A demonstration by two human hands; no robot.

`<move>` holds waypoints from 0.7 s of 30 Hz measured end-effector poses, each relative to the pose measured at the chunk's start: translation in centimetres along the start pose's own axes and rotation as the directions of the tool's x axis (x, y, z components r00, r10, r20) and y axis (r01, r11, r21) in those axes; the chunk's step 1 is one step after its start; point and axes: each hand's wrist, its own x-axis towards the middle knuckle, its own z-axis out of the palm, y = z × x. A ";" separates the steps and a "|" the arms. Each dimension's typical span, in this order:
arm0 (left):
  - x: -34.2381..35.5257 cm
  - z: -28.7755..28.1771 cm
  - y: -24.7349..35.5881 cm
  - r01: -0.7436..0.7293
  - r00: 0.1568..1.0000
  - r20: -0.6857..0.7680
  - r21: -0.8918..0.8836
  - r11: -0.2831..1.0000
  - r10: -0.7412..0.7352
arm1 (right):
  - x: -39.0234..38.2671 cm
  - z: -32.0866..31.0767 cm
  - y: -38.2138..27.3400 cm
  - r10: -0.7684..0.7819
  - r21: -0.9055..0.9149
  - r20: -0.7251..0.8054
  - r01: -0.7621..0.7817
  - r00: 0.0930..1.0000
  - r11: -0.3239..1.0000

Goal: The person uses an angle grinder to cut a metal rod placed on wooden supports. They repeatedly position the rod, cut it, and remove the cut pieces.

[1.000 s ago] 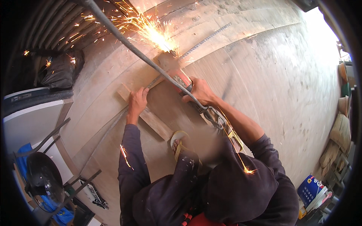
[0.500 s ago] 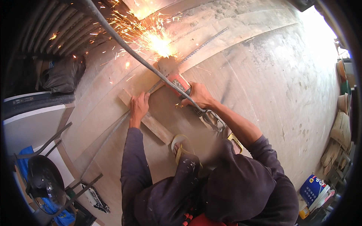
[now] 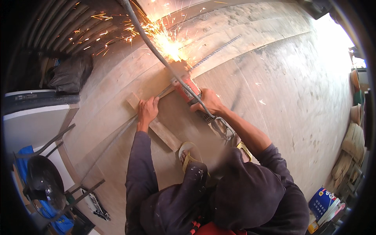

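A red angle grinder (image 3: 191, 84) is gripped in my right hand (image 3: 210, 102), fingers wrapped round its body. Bright sparks (image 3: 171, 47) stream from its head toward the far left. The disc is hidden by glare and the tool's head. A long ribbed steel bar (image 3: 216, 52) runs slantwise beneath the grinder, its far end on the floor. My left hand (image 3: 147, 112) is closed on this bar, to the left of the grinder. Under that hand, the bar crosses a wooden board (image 3: 163, 134). A grey cable (image 3: 145, 36) hangs across the grinder.
My sandalled foot (image 3: 185, 153) stands by the board's near end. At the left are a black chair (image 3: 44, 178) and a dark bag (image 3: 70, 76). Baskets (image 3: 355, 114), stacked wood (image 3: 353, 140) and a blue-and-white bucket (image 3: 323, 203) line the right side.
The view has shifted slightly, so hands, grinder and bar appear a little lower and to the right. The cable's upper part has swung right. Sparks continue; both grips stay the same.
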 end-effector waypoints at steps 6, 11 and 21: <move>0.0 -0.1 -0.1 0.014 1.000 -0.014 -0.041 0.999 -0.015 | -0.6 0.0 -0.8 0.043 -0.021 -0.018 -0.044 0.999 0.999; 0.2 -0.5 0.2 0.009 1.000 -0.012 -0.015 1.000 -0.009 | -1.4 -0.6 -2.4 0.051 0.043 0.034 -0.053 0.998 0.998; 0.5 -0.8 0.5 0.023 1.000 0.013 -0.028 0.999 -0.023 | -0.2 0.5 0.1 -0.036 -0.039 -0.066 0.034 0.997 0.999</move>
